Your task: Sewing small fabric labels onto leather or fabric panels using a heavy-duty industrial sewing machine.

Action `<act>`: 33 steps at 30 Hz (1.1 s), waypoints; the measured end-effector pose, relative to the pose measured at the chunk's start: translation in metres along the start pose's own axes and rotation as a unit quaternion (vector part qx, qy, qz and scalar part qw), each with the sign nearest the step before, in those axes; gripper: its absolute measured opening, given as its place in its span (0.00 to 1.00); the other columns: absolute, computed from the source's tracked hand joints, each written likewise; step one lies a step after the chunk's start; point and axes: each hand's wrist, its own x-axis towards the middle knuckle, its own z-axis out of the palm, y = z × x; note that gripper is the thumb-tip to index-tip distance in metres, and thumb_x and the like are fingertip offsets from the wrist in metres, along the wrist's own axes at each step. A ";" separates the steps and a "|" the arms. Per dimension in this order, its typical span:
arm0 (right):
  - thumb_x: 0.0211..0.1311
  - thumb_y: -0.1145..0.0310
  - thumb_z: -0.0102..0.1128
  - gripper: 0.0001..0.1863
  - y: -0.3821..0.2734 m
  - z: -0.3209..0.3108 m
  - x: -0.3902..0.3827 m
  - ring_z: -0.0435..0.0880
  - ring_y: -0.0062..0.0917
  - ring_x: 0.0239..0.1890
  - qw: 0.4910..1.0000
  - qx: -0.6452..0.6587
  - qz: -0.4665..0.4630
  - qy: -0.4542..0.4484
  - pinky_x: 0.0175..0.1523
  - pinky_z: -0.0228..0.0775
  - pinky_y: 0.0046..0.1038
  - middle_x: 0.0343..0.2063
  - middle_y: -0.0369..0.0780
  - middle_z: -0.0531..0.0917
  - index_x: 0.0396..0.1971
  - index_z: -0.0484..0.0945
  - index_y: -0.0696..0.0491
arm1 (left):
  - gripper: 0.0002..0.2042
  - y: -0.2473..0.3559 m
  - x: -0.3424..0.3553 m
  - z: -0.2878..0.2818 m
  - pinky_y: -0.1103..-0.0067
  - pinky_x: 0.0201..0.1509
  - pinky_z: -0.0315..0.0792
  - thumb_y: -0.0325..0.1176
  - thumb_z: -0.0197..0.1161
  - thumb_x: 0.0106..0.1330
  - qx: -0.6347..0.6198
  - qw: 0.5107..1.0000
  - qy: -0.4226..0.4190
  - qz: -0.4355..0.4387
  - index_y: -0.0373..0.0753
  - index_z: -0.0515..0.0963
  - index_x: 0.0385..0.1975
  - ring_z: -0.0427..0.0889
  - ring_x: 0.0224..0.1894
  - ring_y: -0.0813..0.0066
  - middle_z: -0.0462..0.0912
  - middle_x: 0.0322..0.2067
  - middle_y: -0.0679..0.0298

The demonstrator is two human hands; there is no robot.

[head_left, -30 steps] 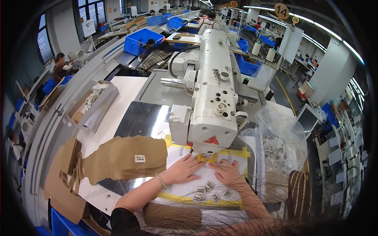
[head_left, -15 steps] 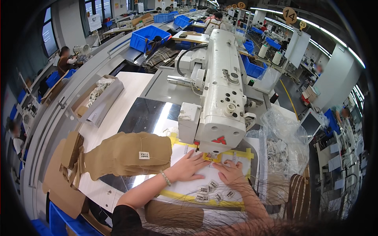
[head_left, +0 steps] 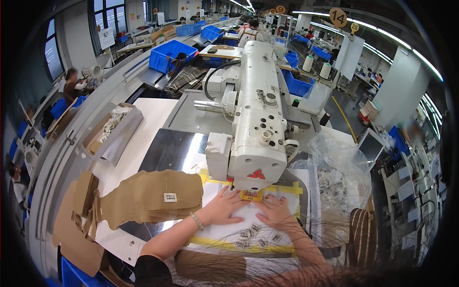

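Under sewing machine head (head_left: 258, 165): yellow frame (head_left: 252, 195), set over white sheet (head_left: 249, 216). Left hand (head_left: 224, 208), right hand (head_left: 275, 211): flat on sheet beside frame, fingers loosely spread, grasping nothing visible. Nearer wearer: several loose labels (head_left: 245, 235), seemingly unattached. Leftward: brown stack (head_left: 136, 196), 1 top label (head_left: 169, 197); sewn or just laid, can't tell. Probably partway through. Hidden: needle tip, anything beneath frame.
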 end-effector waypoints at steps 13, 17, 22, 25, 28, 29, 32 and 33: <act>0.62 0.50 0.53 0.28 -0.001 0.003 -0.002 0.67 0.29 0.57 0.998 0.037 0.018 -0.048 0.49 0.58 0.50 0.55 0.31 0.76 0.61 0.67 0.44 | 0.31 -0.002 0.001 -0.003 0.46 0.68 0.45 0.59 0.51 0.65 -0.004 1.000 -0.028 -0.004 0.52 0.64 0.64 0.55 0.70 0.60 0.63 0.64 0.59; 0.62 0.50 0.53 0.29 -0.001 0.010 -0.005 0.66 0.29 0.60 0.999 0.015 0.021 -0.039 0.51 0.58 0.52 0.57 0.32 0.75 0.61 0.66 0.44 | 0.30 -0.001 0.000 -0.001 0.47 0.68 0.45 0.59 0.51 0.66 -0.003 0.999 -0.032 0.002 0.51 0.64 0.64 0.54 0.70 0.60 0.63 0.65 0.58; 0.63 0.49 0.52 0.29 -0.002 0.013 -0.008 0.65 0.31 0.63 1.000 0.010 0.008 -0.005 0.53 0.58 0.53 0.59 0.34 0.73 0.62 0.66 0.44 | 0.30 0.002 -0.004 -0.003 0.50 0.70 0.44 0.57 0.50 0.67 0.039 0.998 -0.042 0.001 0.51 0.62 0.66 0.52 0.71 0.59 0.63 0.65 0.59; 0.62 0.49 0.54 0.30 -0.002 0.007 -0.006 0.66 0.32 0.63 1.000 0.016 0.006 -0.005 0.52 0.57 0.52 0.60 0.34 0.73 0.62 0.67 0.45 | 0.30 0.001 -0.009 -0.011 0.52 0.70 0.44 0.55 0.52 0.66 0.024 0.999 -0.035 -0.010 0.51 0.62 0.66 0.53 0.71 0.60 0.64 0.65 0.59; 0.60 0.48 0.56 0.30 -0.007 -0.005 -0.020 0.67 0.31 0.61 1.000 0.025 0.004 0.017 0.51 0.56 0.50 0.60 0.33 0.73 0.60 0.70 0.45 | 0.30 0.004 -0.029 -0.024 0.54 0.69 0.47 0.54 0.56 0.65 -0.068 0.997 -0.002 -0.035 0.50 0.64 0.65 0.56 0.70 0.61 0.65 0.65 0.60; 0.59 0.48 0.58 0.29 -0.008 -0.008 -0.028 0.67 0.30 0.60 0.998 0.021 0.002 0.051 0.50 0.56 0.48 0.60 0.32 0.73 0.58 0.71 0.45 | 0.28 0.009 -0.038 -0.026 0.60 0.64 0.54 0.51 0.60 0.62 -0.074 0.996 0.034 -0.037 0.48 0.69 0.60 0.65 0.64 0.62 0.71 0.59 0.61; 0.58 0.46 0.59 0.28 -0.027 -0.020 -0.057 0.68 0.27 0.56 0.997 0.074 0.009 0.035 0.49 0.54 0.44 0.57 0.30 0.75 0.56 0.74 0.44 | 0.26 0.047 -0.074 -0.046 0.67 0.56 0.59 0.49 0.65 0.59 -0.147 0.979 -0.092 -0.111 0.47 0.73 0.55 0.71 0.53 0.64 0.75 0.49 0.63; 0.58 0.46 0.59 0.28 -0.038 -0.025 -0.064 0.68 0.27 0.56 0.996 0.080 0.007 0.028 0.49 0.54 0.44 0.57 0.30 0.75 0.56 0.74 0.44 | 0.26 0.061 -0.086 -0.047 0.67 0.56 0.59 0.49 0.65 0.59 -0.153 0.977 -0.096 -0.117 0.47 0.73 0.55 0.71 0.53 0.64 0.75 0.49 0.63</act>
